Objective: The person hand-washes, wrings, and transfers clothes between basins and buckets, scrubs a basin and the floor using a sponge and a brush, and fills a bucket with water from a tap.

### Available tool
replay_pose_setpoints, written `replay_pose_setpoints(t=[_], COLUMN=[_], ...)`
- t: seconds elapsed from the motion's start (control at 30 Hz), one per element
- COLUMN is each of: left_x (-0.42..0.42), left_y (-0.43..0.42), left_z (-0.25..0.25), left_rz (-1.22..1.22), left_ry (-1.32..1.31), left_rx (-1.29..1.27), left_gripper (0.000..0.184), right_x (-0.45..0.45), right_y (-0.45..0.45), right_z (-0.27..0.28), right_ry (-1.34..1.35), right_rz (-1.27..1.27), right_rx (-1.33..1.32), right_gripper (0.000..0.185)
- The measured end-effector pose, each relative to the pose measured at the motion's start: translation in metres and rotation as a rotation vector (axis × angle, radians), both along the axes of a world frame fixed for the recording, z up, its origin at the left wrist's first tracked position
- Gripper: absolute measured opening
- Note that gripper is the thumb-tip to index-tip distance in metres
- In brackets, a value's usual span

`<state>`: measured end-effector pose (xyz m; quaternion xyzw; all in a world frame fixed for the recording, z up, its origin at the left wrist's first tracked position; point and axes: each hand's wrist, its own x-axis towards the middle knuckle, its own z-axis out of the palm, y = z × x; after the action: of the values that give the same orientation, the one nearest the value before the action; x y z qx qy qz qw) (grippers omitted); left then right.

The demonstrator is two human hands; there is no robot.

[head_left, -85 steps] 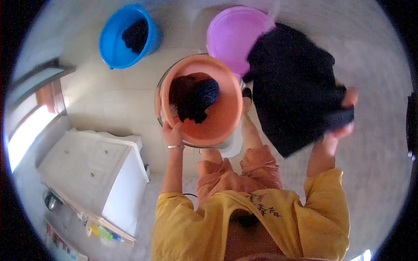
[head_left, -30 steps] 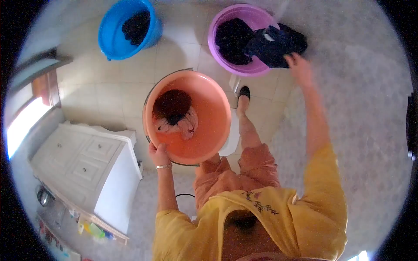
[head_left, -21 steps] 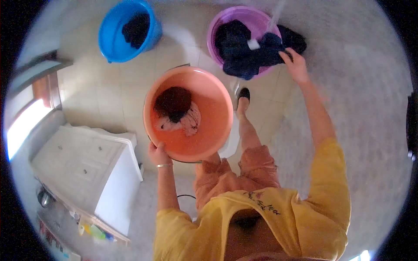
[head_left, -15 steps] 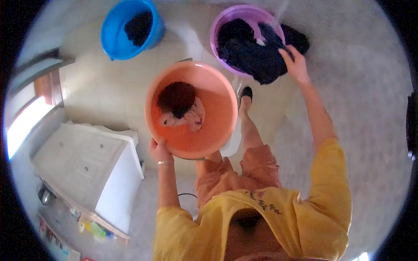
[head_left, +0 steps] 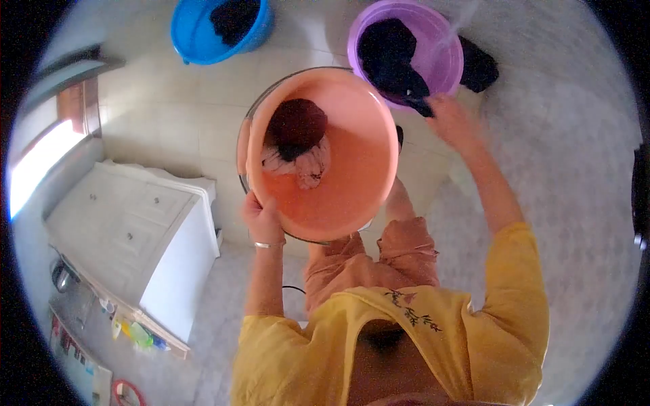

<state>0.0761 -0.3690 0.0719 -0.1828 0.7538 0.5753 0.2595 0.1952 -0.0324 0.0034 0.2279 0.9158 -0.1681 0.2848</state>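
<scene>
My left hand (head_left: 263,220) grips the near-left rim of an orange bucket (head_left: 352,196), which is lifted in front of my legs. Inside the bucket lie a dark maroon cloth (head_left: 298,124) and a pale pink patterned cloth (head_left: 311,169), bunched at its left side. My right hand (head_left: 455,122), slightly blurred, is closed on the end of a dark garment (head_left: 406,80) at the near rim of a purple basin (head_left: 437,51). The rest of that garment lies within the basin, against more dark clothing (head_left: 386,44).
A blue basin (head_left: 189,34) with dark cloth (head_left: 235,19) stands at the far left. Another black cloth (head_left: 479,64) lies beside the purple basin's right side. A white cabinet (head_left: 122,216) stands at the left, near a bright window (head_left: 44,169).
The orange bucket has come up and slightly right, looking larger. My right hand has drawn closer to me, and the dark garment now hangs less over the purple basin's near rim.
</scene>
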Motion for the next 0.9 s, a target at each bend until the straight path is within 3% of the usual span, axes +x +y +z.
replay_pose_setpoints(t=[0.1, 0.17, 0.2, 0.27, 0.3, 0.37, 0.4, 0.47, 0.53, 0.57, 0.63, 0.7, 0.73, 0.9], left_x=[0.005, 0.006, 0.005, 0.007, 0.006, 0.004, 0.001, -0.002, 0.001, 0.001, -0.002, -0.003, -0.002, 0.002], left_y=[0.008, 0.018, 0.017, 0.013, 0.01, 0.004, 0.005, 0.006, 0.009, 0.012, 0.017, 0.016, 0.012, 0.006], left_z=[0.024, 0.045, 0.054, 0.063, 0.061, 0.05, 0.045, 0.036, 0.02, 0.013, 0.006, -0.002, -0.006, -0.012], left_rz=[-0.077, -0.112, -0.115, -0.169, -0.18, -0.115, -0.123, -0.136, -0.104, -0.075, -0.063, -0.042, -0.046, -0.041], left_ry=[-0.022, -0.033, -0.03, -0.021, -0.028, -0.038, -0.039, -0.087, -0.099, -0.101, -0.096, -0.094, -0.075, -0.036], left_rx=[-0.018, -0.019, -0.015, 0.023, 0.029, 0.082, 0.099, 0.031, 0.023, 0.009, 0.01, -0.006, 0.0, -0.006], left_gripper=[0.018, 0.019, 0.019, 0.022, 0.022, 0.024, 0.024, 0.026, 0.026, 0.025, 0.026, 0.026, 0.026, 0.026], right_x=[-0.026, -0.048, -0.058, -0.066, -0.069, -0.079, -0.075, -0.053, -0.038, -0.015, 0.001, 0.027, 0.036, 0.056], right_y=[-0.083, -0.14, -0.156, -0.171, -0.165, -0.139, -0.13, -0.113, -0.081, -0.068, -0.042, -0.013, 0.0, 0.069], right_z=[-0.035, -0.067, -0.072, -0.077, -0.069, -0.038, -0.031, -0.012, 0.023, 0.008, 0.034, 0.033, 0.032, -0.013], right_ry=[0.499, 0.445, 0.45, 0.28, 0.274, 0.091, 0.094, 0.534, 0.437, 0.516, 0.465, 0.442, 0.579, 0.714], right_rz=[0.11, -0.157, -0.157, -0.143, -0.153, -0.247, -0.254, -0.357, -0.652, -0.744, -1.082, -1.229, -1.232, -1.187], right_rx=[-0.34, -0.482, -0.478, -0.082, -0.073, -0.423, -0.406, -0.652, -0.909, -0.909, -1.006, -0.874, -0.925, -0.625], right_gripper=[0.039, 0.048, 0.048, 0.061, 0.061, 0.065, 0.065, 0.06, 0.051, 0.048, 0.048, 0.051, 0.051, 0.047])
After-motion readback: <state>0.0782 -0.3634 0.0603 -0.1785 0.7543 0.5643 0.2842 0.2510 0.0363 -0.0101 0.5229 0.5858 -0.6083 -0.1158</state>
